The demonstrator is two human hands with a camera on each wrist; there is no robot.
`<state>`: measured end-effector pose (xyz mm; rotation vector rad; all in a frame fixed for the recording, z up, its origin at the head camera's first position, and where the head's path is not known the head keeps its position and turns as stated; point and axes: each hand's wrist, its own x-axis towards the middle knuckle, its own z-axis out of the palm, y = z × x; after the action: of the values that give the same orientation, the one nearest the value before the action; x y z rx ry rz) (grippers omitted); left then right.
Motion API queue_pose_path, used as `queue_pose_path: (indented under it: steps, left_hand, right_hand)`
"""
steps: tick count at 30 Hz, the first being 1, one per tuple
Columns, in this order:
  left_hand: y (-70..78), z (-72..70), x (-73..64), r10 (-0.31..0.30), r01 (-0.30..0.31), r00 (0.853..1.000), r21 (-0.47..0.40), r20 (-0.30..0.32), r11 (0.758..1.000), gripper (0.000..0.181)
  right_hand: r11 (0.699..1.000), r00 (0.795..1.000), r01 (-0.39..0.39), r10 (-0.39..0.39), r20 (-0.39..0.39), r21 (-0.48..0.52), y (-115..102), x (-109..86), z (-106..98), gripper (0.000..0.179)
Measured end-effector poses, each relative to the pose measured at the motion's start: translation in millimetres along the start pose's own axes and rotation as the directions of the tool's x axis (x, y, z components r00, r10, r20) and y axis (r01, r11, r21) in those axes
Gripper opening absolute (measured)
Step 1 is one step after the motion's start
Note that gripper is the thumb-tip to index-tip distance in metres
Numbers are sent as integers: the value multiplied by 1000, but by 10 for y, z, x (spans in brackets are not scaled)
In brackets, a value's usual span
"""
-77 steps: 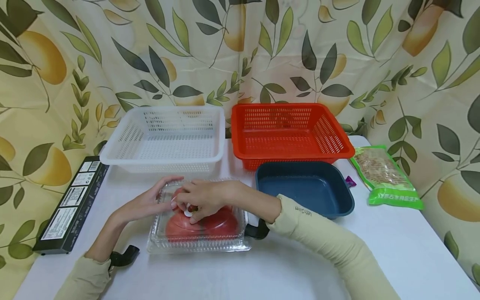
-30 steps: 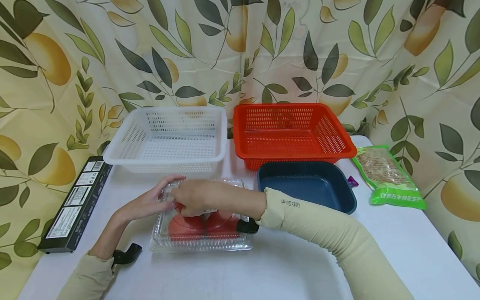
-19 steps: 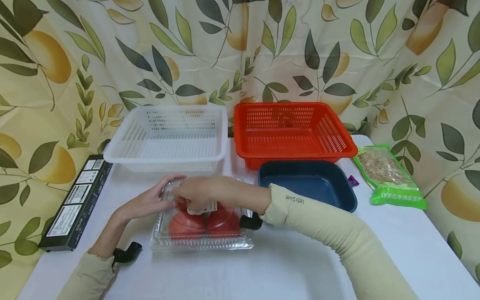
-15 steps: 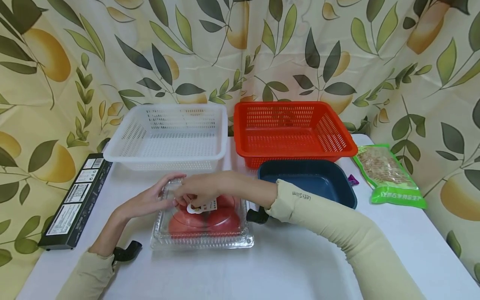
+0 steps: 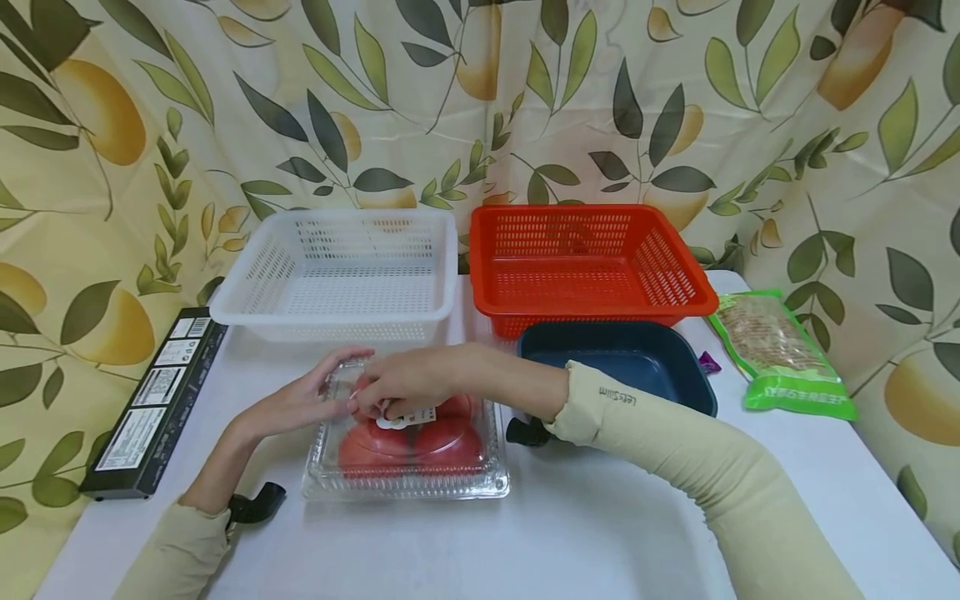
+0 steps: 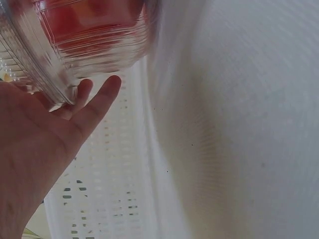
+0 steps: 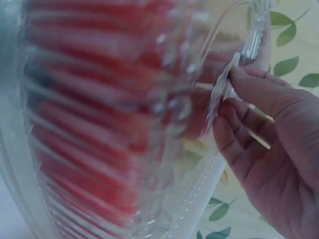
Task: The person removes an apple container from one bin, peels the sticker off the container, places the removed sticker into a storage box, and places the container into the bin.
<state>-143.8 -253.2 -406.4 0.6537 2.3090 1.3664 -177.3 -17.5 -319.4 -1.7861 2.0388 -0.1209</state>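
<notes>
A clear plastic clamshell box (image 5: pixel 405 485) holds red, round, tomato-like things (image 5: pixel 448 446) under its lid. My left hand (image 5: pixel 300 404) grips the box's left side, thumb on the lid and fingers at the far corner. In the left wrist view the box's ribbed rim lies against this left hand (image 6: pixel 55 129). My right hand (image 5: pixel 408 379) bends over the lid and pinches the edge of a white sticker label (image 5: pixel 416 418). Close up in the right wrist view, the thumb and fingertips of the right hand (image 7: pixel 274 129) hold the crumpled label (image 7: pixel 220 92) against the lid.
Behind the box stand a white perforated basket (image 5: pixel 330 320) and a red one (image 5: pixel 592 308). A dark blue basin (image 5: pixel 637 354) is under the right forearm. A black box (image 5: pixel 150 408) lies left; a green-edged bag (image 5: pixel 783 354) and a purple wrapper (image 5: pixel 707 363) lie right.
My right hand moved over the label, hiding it, then its wrist shifted back to the right, so more of the label shows. The left hand and the box have stayed in place.
</notes>
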Motion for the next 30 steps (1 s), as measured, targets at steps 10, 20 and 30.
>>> queue_pose_path:
  steps: [10,20,30]
  left_hand:
    - [7,-10,-14,-17,17,1000,7,-7,1000,64]
    - [9,-10,-25,4,-3,1000,23,-23,1000,64]
    - [-8,0,3,8,-7,1000,16,-9,1000,64]
  right_hand:
    - [991,990,101,-108,-93,-84,20,-6,64,16]
    - [991,985,115,-122,-124,-61,45,-123,121,15]
    - [979,985,101,-73,-159,176,54,-29,180,23]
